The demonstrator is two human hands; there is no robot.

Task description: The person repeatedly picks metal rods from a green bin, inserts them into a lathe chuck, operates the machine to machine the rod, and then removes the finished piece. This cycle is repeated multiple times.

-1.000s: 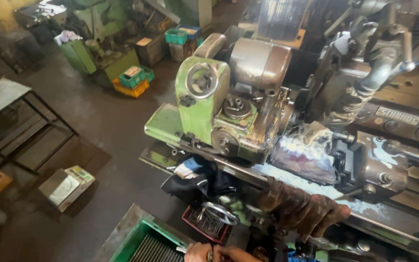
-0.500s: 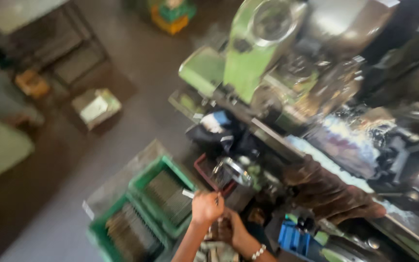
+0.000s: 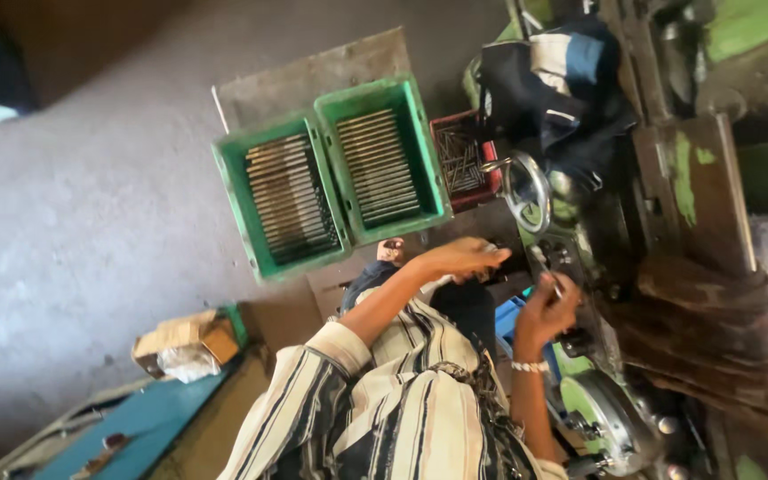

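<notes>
My right hand (image 3: 546,311), with a bracelet at the wrist, is closed around a thin metal rod (image 3: 544,269) and holds it up against the dark lathe body (image 3: 704,187). My left hand (image 3: 461,258) reaches out from a striped sleeve, fingers curled, at the machine's near edge just below a chrome handwheel (image 3: 526,191). Whether it holds anything is unclear. Two green crates (image 3: 228,191) (image 3: 424,147) full of metal rods sit on the floor left of the hands. A smaller red crate (image 3: 484,191) with rods stands beside them.
A brown cloth (image 3: 704,347) is draped over the machine at the right. A dark bundle of fabric (image 3: 562,80) hangs above the handwheel. A second wheel (image 3: 606,418) sits low on the machine. A cardboard box (image 3: 188,342) and a blue surface (image 3: 135,427) lie at lower left.
The view has swung down and rolled from the lathe top to the floor crates. Both hands have come up to the machine's front, the right one now with a rod.
</notes>
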